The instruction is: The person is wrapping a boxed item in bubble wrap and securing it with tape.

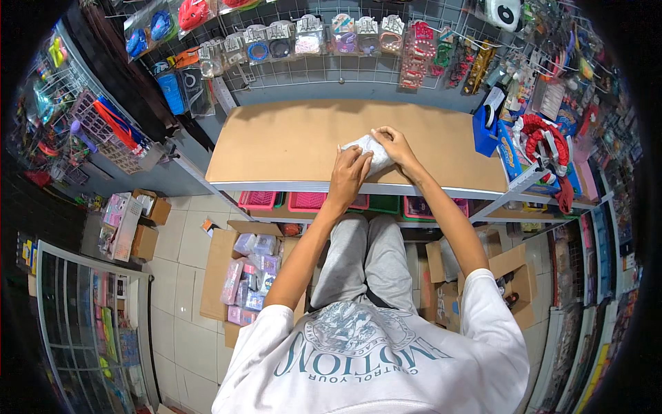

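Note:
A white wrapped bundle [379, 155], perhaps cloth or plastic, lies on the brown shelf top [279, 142] near its front edge. My left hand [351, 168] rests over the bundle's left side, fingers bent and their tips on its surface. At the upper right corner of the bundle, my right hand [391, 145] pinches the edge between thumb and fingers. What is inside the bundle is hidden.
A blue container [486, 130] and a red-and-white fabric item [543, 142] stand at the shelf's right end. Pink baskets [257, 200] sit underneath. Packaged accessories hang on the wire grid behind. Open cardboard boxes [216, 274] flank my legs on the floor.

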The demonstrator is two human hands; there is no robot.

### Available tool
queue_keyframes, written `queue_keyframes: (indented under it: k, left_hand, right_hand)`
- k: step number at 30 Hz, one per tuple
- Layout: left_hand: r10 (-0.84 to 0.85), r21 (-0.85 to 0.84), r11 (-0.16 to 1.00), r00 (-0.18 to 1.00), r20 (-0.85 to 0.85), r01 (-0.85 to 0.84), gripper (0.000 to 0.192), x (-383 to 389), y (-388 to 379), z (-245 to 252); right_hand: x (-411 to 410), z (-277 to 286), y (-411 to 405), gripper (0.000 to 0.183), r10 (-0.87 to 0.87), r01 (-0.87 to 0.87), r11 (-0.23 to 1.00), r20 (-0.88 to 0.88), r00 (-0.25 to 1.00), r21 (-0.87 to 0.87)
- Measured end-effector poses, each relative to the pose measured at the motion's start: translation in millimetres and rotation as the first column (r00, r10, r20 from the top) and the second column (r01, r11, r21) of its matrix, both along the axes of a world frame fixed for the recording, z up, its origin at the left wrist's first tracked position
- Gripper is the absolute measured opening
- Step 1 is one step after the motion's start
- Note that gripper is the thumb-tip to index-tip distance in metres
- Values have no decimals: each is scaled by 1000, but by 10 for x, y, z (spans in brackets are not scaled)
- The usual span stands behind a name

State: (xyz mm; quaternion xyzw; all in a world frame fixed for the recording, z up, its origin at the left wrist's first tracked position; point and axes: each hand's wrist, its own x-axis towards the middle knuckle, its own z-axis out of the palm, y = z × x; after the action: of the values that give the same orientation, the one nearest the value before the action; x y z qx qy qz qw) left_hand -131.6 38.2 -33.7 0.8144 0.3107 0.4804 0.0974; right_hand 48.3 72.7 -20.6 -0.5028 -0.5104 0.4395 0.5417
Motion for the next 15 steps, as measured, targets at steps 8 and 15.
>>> queue_keyframes:
  k: [8, 15]
  left_hand:
    - [32, 84, 996, 998, 47, -36, 22, 28, 42, -108]
    - [44, 143, 988, 995, 92, -57, 21, 66, 79, -159]
  right_hand:
    - [803, 417, -334, 29, -271, 277, 960, 129, 954, -30]
    - [2508, 667, -504, 36, -724, 674, 683, 381, 574, 281]
